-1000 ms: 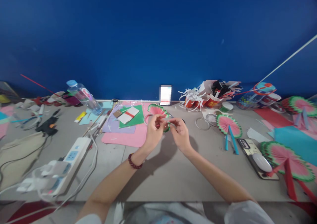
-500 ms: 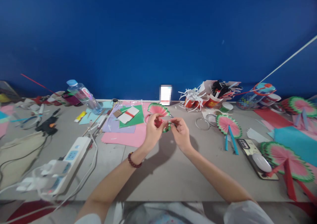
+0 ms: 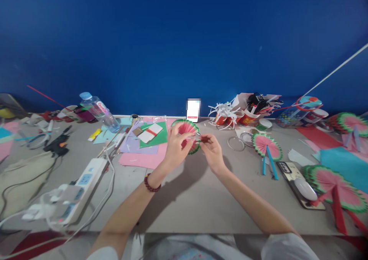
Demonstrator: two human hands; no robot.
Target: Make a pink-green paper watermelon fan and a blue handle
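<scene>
My left hand (image 3: pixel 176 149) and my right hand (image 3: pixel 212 149) meet above the middle of the grey table (image 3: pixel 184 198). Between them is a pleated paper fan (image 3: pixel 188 131), pink with a green scalloped rim, spread out in a round shape. My left fingers pinch its left and lower part. My right fingertips are pinched at its right edge, on a small dark red bit. A red bead bracelet (image 3: pixel 150 185) sits on my left wrist.
Coloured paper sheets (image 3: pixel 143 158) lie left of my hands. A power strip (image 3: pixel 83 183) with cables, a glue gun (image 3: pixel 56 147) and a water bottle (image 3: pixel 97 110) are on the left. Finished fans (image 3: pixel 266 147), a phone (image 3: pixel 299 183), metal rings (image 3: pixel 235 143) and cups (image 3: pixel 244 118) are on the right.
The fan between my hands has spread from a small folded bundle to an open round shape. Both hands have risen slightly and moved a little apart.
</scene>
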